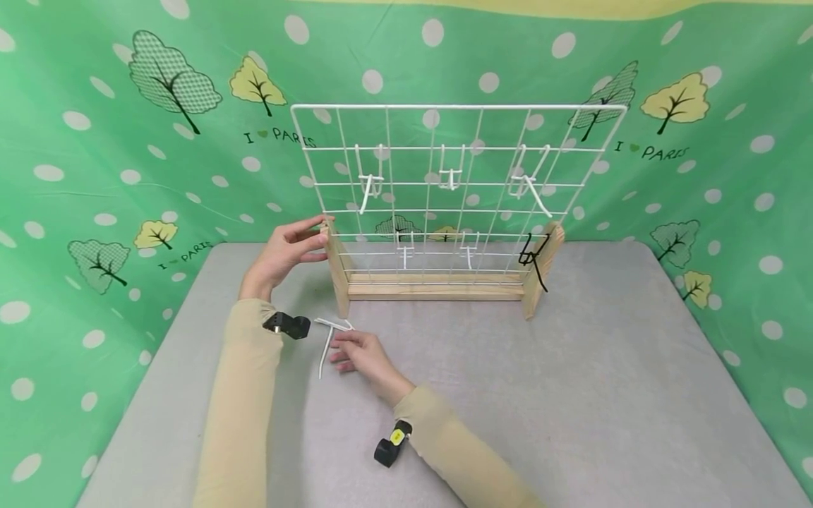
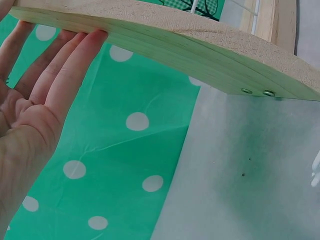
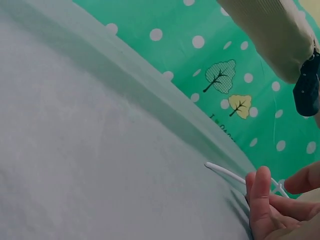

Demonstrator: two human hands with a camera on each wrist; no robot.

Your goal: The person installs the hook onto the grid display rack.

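My left hand [image 1: 286, 250] grips the top of the left wooden upright [image 1: 336, 271] of a rack. In the left wrist view its fingers [image 2: 75, 70] press along the outer face of the wood. My right hand [image 1: 368, 360] pinches a white wire hook [image 1: 326, 353] by its crossbar end, low over the table in front of that upright. The hook's long prong points toward the near side; in the right wrist view the prong [image 3: 225, 172] sticks out past the fingertips, which hide part of it.
A white wire grid [image 1: 454, 107] stands between the two uprights. Several white hooks hang on it, among them one at upper right [image 1: 527, 185]; a black hook [image 1: 533, 259] hangs at lower right. Behind the grey table [image 1: 610, 395] hangs a green dotted cloth [image 1: 381, 49].
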